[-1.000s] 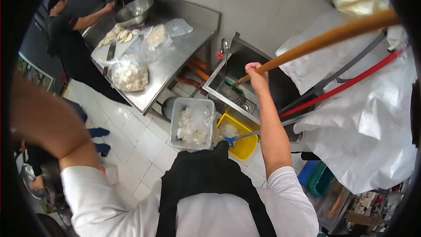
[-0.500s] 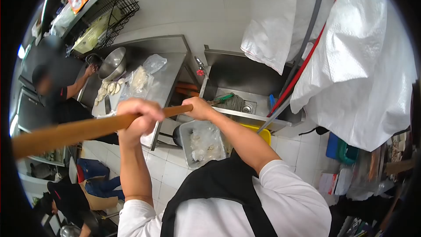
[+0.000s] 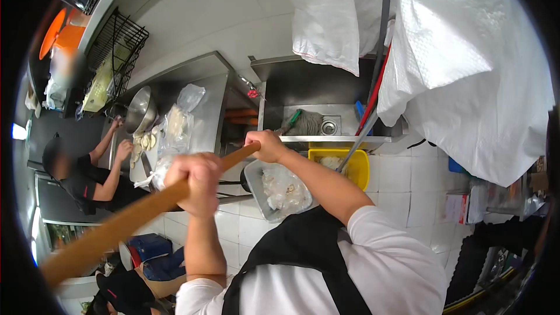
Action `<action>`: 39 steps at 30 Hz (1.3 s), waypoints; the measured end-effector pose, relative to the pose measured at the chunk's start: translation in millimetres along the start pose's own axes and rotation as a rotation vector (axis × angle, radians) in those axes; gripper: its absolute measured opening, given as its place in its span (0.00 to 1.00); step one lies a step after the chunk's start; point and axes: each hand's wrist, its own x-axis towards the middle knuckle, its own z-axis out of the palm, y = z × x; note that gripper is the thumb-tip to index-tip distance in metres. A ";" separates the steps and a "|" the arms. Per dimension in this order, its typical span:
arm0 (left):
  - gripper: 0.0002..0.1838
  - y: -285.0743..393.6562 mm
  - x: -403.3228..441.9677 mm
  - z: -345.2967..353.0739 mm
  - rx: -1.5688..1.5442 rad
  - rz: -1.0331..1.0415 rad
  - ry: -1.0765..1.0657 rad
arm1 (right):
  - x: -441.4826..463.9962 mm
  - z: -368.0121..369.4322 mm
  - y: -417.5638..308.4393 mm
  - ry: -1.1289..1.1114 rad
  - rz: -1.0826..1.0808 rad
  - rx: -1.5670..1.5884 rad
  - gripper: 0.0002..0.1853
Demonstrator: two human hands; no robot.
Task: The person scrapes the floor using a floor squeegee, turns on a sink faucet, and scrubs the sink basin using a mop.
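Both my hands are closed around the wooden handle of a mop. My left hand grips the handle left of centre, nearer to me. My right hand wraps round it lower down, close to the sink's front rim. The mop's grey stringy head, with a green clamp, lies inside the steel sink beside the drain. Just past my right hand, the short stretch of handle leading to the clamp is partly hidden. The near end of the handle runs out toward the lower left.
Below the sink stand a grey bin with a plastic bag and a yellow bucket. White sacks hang at the right, beside a grey pipe. A co-worker stands at a steel table holding dough pieces and a bowl.
The handle now slopes more steeply, its near end lower. My left hand has moved down and right in view. The whole view has shifted, and more of the yellow bucket shows.
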 end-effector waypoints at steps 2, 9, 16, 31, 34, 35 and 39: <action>0.11 13.3 3.7 4.6 0.062 0.023 0.004 | -2.1 -1.5 0.5 -0.079 -0.059 -0.020 0.04; 0.16 141.0 89.3 -9.4 -0.489 0.265 -0.982 | 13.4 -38.3 -149.6 -0.456 -0.286 0.021 0.09; 0.08 96.3 39.8 -24.1 -0.322 0.373 -0.735 | 15.3 -66.5 -134.7 -0.581 -0.296 0.147 0.07; 0.10 182.2 96.8 50.6 -0.744 0.360 -0.752 | 7.8 -63.1 -186.9 -0.381 -0.408 0.173 0.09; 0.05 139.4 90.9 19.0 -0.572 0.372 -0.846 | 10.4 -59.0 -154.7 -0.255 -0.403 0.118 0.07; 0.04 104.7 77.8 5.2 -0.489 0.344 -0.739 | 14.5 -51.6 -116.2 -0.202 -0.387 0.070 0.06; 0.07 5.9 22.6 26.3 0.061 0.030 -0.218 | 4.3 -42.2 10.2 0.013 -0.122 -0.117 0.07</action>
